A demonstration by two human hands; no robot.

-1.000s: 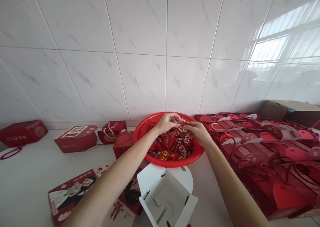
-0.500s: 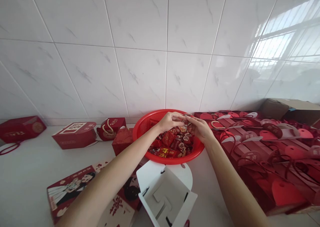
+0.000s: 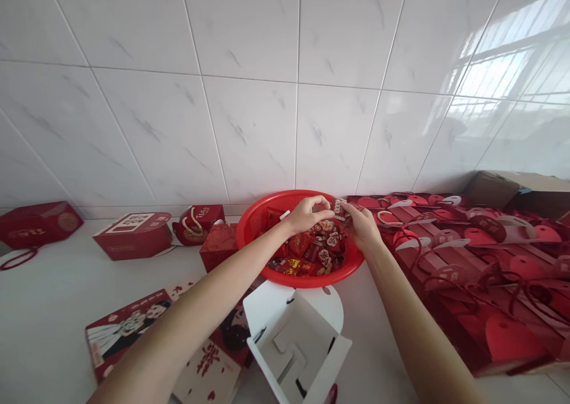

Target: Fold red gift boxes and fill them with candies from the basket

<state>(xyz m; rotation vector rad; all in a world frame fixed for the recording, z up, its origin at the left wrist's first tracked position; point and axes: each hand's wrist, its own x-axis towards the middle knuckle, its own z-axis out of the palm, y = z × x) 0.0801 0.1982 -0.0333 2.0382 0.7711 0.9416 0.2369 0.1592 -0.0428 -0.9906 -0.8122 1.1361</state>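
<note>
Above the red plastic basket [image 3: 300,281], my right hand [image 3: 363,226] pinches a small dark red candy packet [image 3: 339,209] with pale print. My left hand [image 3: 307,215] is curled in a pinch at the packet's left edge, thumb and forefinger bent into a ring; its fingertips seem to grip that edge. Beneath both hands, the basket holds many wrapped candies [image 3: 300,245] in red, dark red and yellow wrappers. Just in front of the basket stands an open white-lined box [image 3: 296,338] with its flaps up and nothing inside.
Rows of red gift boxes [image 3: 485,273] with cord handles fill the right side. Behind them sits a cardboard box [image 3: 521,190]. Several red boxes [image 3: 133,236] stand along the tiled wall at left. Flat printed boxes [image 3: 129,327] lie under my left forearm.
My left fingers have drawn back a little left from my right hand and bent into a ring. The packet now shows more clearly between the hands.
</note>
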